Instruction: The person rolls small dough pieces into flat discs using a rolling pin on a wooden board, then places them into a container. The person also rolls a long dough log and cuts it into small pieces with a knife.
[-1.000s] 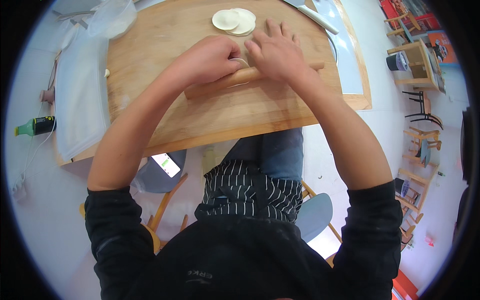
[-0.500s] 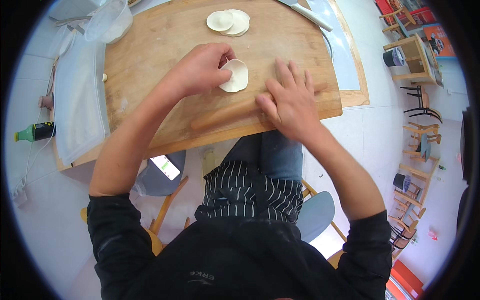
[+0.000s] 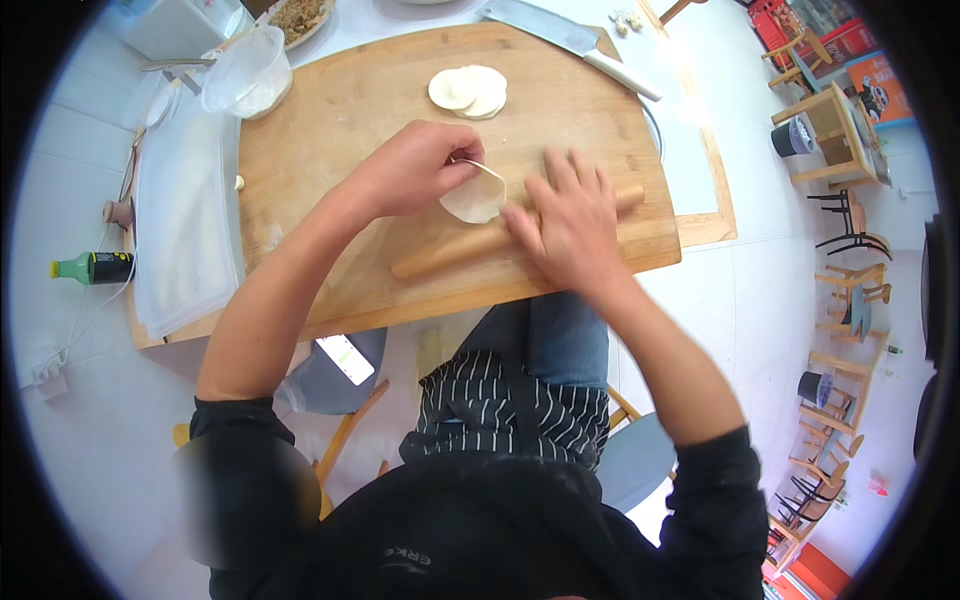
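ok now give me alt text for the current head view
A person's left hand pinches a thin round dough wrapper by its edge over a wooden cutting board, the right hand spread across a rolling pin. Overlapping dough rounds and a cleaver lie beyond.

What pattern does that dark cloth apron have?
Thin white stripes on black; the dark cloth apron shows best in the head view, the only one.

We seem to be in an eatery: several tables (image 3: 850, 135) and chairs (image 3: 857, 312) stand beyond the right edge of our desk (image 3: 712, 226).
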`<state>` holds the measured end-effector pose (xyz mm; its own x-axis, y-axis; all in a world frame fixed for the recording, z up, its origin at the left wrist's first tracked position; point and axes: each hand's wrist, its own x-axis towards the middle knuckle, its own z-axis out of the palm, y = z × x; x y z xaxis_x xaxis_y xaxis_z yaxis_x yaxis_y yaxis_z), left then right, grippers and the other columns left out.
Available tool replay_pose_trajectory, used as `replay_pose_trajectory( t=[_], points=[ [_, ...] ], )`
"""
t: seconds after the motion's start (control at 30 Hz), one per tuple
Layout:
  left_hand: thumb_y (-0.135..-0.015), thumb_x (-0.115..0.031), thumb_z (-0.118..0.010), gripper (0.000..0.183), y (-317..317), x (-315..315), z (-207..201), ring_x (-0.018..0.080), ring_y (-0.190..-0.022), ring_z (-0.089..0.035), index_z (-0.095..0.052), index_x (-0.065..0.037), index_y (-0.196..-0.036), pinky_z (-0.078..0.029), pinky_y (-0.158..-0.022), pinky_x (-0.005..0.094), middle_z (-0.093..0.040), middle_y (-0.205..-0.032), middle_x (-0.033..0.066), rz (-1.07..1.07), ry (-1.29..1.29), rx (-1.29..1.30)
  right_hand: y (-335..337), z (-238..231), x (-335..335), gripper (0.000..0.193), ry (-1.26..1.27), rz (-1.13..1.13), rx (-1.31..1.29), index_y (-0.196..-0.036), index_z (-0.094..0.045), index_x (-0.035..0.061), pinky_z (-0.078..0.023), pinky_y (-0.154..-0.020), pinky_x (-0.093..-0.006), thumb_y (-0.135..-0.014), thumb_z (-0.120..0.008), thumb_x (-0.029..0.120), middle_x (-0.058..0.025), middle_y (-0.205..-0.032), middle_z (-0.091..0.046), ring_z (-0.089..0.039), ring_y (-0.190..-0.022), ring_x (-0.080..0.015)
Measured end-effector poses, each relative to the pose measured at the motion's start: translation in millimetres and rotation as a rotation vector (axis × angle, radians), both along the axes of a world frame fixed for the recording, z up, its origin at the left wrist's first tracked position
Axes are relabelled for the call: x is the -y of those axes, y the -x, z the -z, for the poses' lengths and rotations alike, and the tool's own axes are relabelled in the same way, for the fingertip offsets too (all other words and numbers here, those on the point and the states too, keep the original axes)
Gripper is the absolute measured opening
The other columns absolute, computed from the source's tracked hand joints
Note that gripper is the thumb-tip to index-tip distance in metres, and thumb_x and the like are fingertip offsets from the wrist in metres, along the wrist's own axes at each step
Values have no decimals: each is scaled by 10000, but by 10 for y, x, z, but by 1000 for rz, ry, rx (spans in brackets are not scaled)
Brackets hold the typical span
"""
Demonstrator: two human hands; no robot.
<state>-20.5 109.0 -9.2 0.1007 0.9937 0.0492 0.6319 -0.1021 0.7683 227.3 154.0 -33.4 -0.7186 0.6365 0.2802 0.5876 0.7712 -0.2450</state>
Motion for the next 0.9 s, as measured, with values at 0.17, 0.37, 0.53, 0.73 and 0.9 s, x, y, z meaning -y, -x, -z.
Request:
replay_pose_trajectory(
  t=[0.17, 0.37, 0.53, 0.73, 0.9],
  points=[
    [-970, -116, -713, 161, 379, -350, -71, 188, -807, -698, -720, 10, -1070, -568, -702, 361, -754, -941, 96, -234, 83, 464, -274, 118, 255, 475, -40, 39, -104, -1094, -738, 52, -297, -1174, -665, -877, -764, 474, -247, -1482, -570, -494, -1376, -461],
    [-903, -185, -770, 321, 717, -863, 120, 128, -802, -646, -722, 17, -1149, -531, -673, 300, -720, -959, 46, -346, 227, 32, -177, 115, 160, 461, -22, 24, -137, -1099, -737, 39, -298, -1181, -644, -888, -763, 448, -229, -1452, -600, -524, -1343, -437],
    [-865, -157, -783, 279, 810, -1005, 104, 124, -830, -618, -722, -17, -1098, -511, -708, 292, -667, -914, 15, -253, 375, 2, -193, 91, 171, 477, -17, 9, -166, -1101, -737, 26, -294, -1182, -635, -887, -763, 452, -228, -1426, -613, -535, -1332, -429],
    [-844, -174, -808, 236, 816, -1033, 37, 126, -829, -603, -709, -46, -1016, -501, -715, 286, -670, -920, 11, -219, 387, 16, -193, 108, 153, 479, -12, 9, -175, -1088, -735, 20, -297, -1176, -638, -884, -767, 452, -227, -1412, -617, -538, -1326, -426],
    [-867, -160, -784, 207, 816, -989, -111, 121, -839, -610, -712, -54, -1030, -505, -723, 278, -676, -932, 5, -227, 492, 25, -204, 103, 158, 467, -6, -4, -190, -1064, -733, 24, -302, -1172, -638, -877, -773, 450, -219, -1414, -617, -543, -1319, -417]
  ],
)
